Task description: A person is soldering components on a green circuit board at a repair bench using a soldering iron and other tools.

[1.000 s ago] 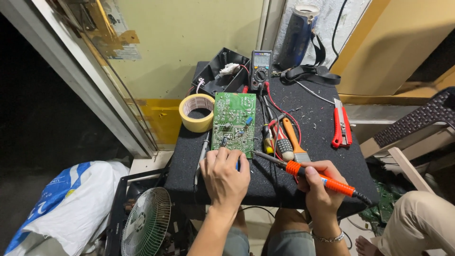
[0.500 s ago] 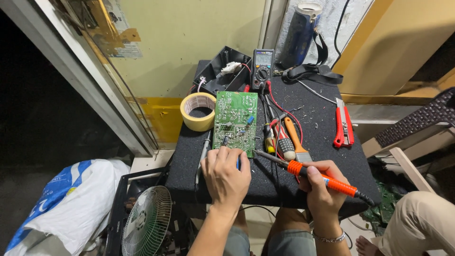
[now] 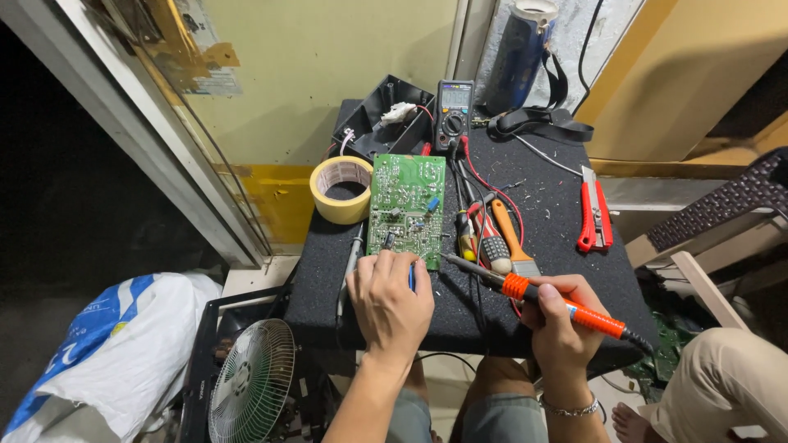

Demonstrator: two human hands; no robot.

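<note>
Here my right hand point(image 3: 562, 316) is clenched around the orange handle of a soldering iron point(image 3: 533, 293), its tip aimed toward the near edge of the green circuit board point(image 3: 406, 209). My left hand point(image 3: 390, 299) rests fingers-down at that same near edge, pinching something small and blue. The board lies flat on the black table point(image 3: 542, 238), between a roll of yellow tape point(image 3: 341, 189) and some screwdrivers point(image 3: 488, 238).

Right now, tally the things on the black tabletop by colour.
Green: 1, the green circuit board
Yellow: 1, the yellow tape roll
Red: 1, the red utility knife
Orange: 1, the orange-handled soldering iron in the right hand
Dark: 1, the dark multimeter
Total: 5
</note>
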